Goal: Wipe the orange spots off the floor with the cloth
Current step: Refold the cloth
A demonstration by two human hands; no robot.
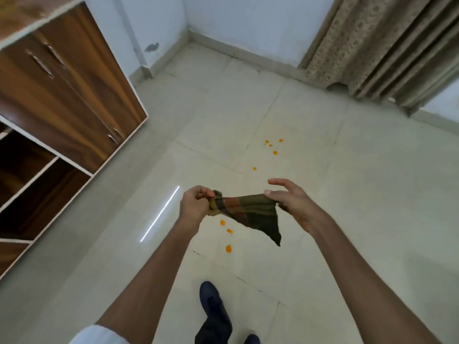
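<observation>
I hold a dark green and brown striped cloth [250, 213] stretched in the air between both hands, well above the floor. My left hand [195, 206] is closed around its bunched left end. My right hand [291, 199] pinches the cloth's right corner with thumb and lower fingers, the other fingers spread. One corner of the cloth hangs down. Orange spots [228, 248] lie on the pale floor tiles just below the cloth, and a farther cluster of orange spots [273, 146] lies beyond my hands.
A brown wooden cabinet [62, 95] with doors and open shelves stands on the left. A patterned curtain [387, 45] hangs at the back right. White walls meet in the far corner. My dark shoe [211, 301] stands on the tiles below my arms.
</observation>
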